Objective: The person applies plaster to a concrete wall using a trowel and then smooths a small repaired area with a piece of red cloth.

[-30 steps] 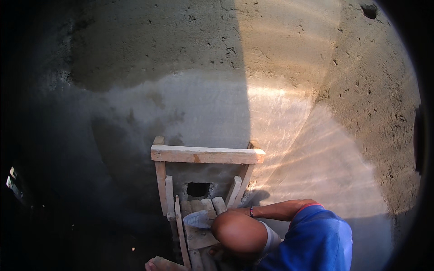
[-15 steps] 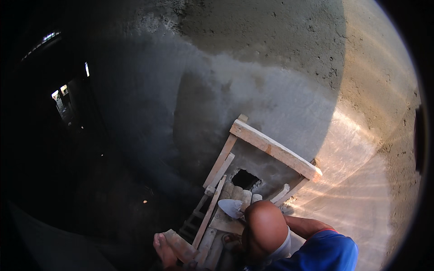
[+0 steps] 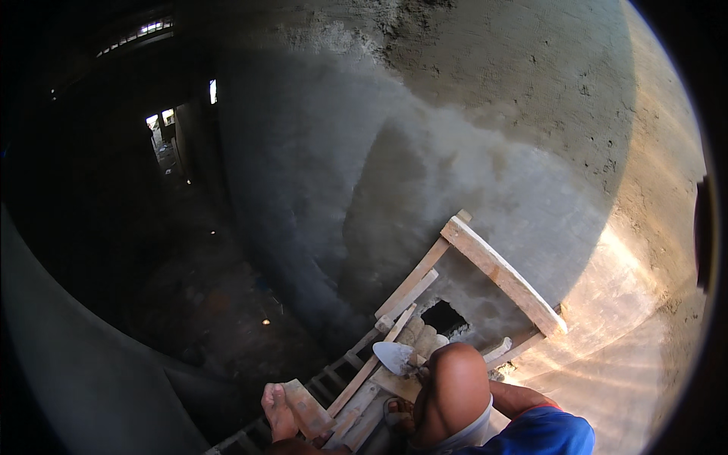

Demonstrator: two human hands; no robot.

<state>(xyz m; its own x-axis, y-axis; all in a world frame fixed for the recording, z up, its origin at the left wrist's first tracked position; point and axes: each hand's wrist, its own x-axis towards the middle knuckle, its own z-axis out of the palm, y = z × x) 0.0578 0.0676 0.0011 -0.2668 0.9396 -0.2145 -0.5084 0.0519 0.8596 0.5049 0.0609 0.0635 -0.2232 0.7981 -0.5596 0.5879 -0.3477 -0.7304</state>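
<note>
My left hand [image 3: 277,409] is at the lower middle, its dusty fingers closed on the end of a short wooden board [image 3: 307,409]. A pointed metal trowel [image 3: 392,356] lies just left of my bent knee [image 3: 459,387], its handle running behind the knee. My right forearm [image 3: 516,396] reaches behind that knee, hiding the hand, so its grip cannot be made out. A sandalled foot [image 3: 398,413] stands beneath on rough planks [image 3: 364,406].
A timber frame [image 3: 500,273] leans at a grey plastered wall [image 3: 485,182] above a square hole [image 3: 442,317] and short round logs [image 3: 417,332]. A dark drop to a floor [image 3: 250,334] lies left, with lit openings [image 3: 163,136] far off.
The view has swung left, so the frame and wall sit further right and tilted, with the dark space showing more. My left hand and board appear higher, more fully in view.
</note>
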